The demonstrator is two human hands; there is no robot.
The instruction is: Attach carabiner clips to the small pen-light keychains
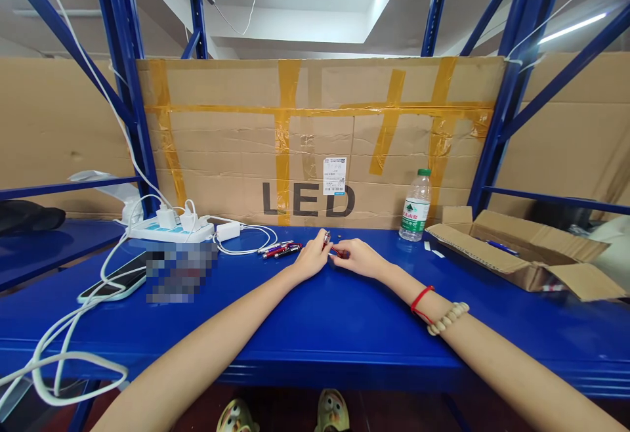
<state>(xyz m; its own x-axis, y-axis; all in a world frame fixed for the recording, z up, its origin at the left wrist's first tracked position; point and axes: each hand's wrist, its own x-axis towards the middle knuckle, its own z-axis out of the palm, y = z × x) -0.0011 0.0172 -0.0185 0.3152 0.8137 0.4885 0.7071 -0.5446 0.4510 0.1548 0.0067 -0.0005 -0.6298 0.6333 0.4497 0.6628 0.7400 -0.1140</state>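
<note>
My left hand (314,255) is closed around a pen piece (327,239) with a shiny, reddish end showing above the fingers. Close beside it, my right hand (358,259) pinches a dark red pen part (339,253) that points toward the left hand. The two hands nearly meet over the blue tabletop, and the fingers hide much of both pieces. Just left of my left hand lie several pens (281,250), red, dark and purplish with silvery parts, side by side on the table.
An open cardboard box (512,255) with a blue pen inside sits at the right. A water bottle (415,207) stands near the taped cardboard panel (236,156). At the left are a power strip (170,230), white cables (73,314) and a phone (121,279).
</note>
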